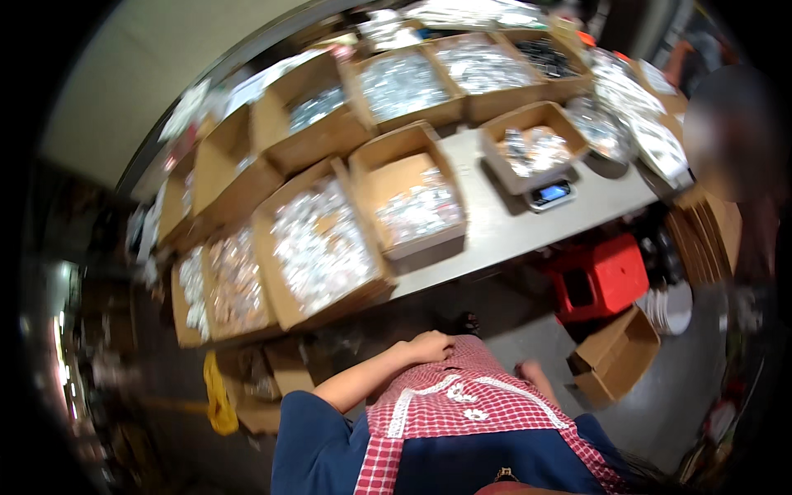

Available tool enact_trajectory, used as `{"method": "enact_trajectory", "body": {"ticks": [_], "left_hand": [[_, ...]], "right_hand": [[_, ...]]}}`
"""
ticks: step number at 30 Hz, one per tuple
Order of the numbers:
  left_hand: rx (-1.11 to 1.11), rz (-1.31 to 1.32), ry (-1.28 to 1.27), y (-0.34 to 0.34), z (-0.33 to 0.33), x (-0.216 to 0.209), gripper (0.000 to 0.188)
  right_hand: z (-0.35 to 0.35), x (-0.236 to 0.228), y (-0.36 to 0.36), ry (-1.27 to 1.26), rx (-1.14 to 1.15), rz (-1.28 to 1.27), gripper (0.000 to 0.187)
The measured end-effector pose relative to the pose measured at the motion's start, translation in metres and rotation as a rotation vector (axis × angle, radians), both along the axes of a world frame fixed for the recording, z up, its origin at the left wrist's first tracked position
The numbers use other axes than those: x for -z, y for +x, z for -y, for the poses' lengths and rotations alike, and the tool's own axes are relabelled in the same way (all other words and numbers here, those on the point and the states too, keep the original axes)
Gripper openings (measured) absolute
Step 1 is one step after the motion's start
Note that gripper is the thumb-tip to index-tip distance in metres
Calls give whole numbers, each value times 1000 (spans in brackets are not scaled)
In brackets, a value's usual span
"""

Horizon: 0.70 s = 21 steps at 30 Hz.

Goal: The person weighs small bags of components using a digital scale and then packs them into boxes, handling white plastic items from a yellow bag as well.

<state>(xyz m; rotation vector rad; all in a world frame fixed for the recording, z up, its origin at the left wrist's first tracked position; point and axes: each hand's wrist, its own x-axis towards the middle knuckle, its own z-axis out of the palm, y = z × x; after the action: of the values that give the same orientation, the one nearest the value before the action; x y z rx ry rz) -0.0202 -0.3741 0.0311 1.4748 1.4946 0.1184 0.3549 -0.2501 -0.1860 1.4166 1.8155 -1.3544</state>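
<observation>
My left hand rests at the front of my red checked apron, its fingers curled; whether anything is inside them does not show. Lower at my other side hangs my right hand, small and partly hidden by the apron, so its fingers cannot be made out. Both hands are away from the metal table. Nearest on the table are an open carton partly filled with small clear packets and a larger carton full of similar packets.
A box of packets sits on a small digital scale. More filled cartons line the table's back. On the floor stand a red plastic stool, an open empty carton and a yellow bag. A blurred person is at right.
</observation>
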Motion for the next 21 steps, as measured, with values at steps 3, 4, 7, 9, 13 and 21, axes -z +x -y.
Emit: {"method": "enact_trajectory", "body": {"ticks": [3,4,7,9,13,21], "left_hand": [[-314,-5,-71,-23,87,1,26],[-401,-45,-45,-34,112,5,25],[-748,-133,-30,-61,178,12,22],[-949,-201,-18,-79,218,23,20],[-1049,-170,-32,-96,304,87,18],[-706,-75,-306,-152,511,102,44]], "right_hand": [[-76,-43,-75,150,534,-600,18],[-101,-52,-88,131,544,-650,16],[-139,-76,-121,89,501,-562,16],[-131,-72,-138,155,346,-602,15],[-74,-35,-156,-98,355,-367,13],[200,-20,-234,-134,-497,24,14]]}}
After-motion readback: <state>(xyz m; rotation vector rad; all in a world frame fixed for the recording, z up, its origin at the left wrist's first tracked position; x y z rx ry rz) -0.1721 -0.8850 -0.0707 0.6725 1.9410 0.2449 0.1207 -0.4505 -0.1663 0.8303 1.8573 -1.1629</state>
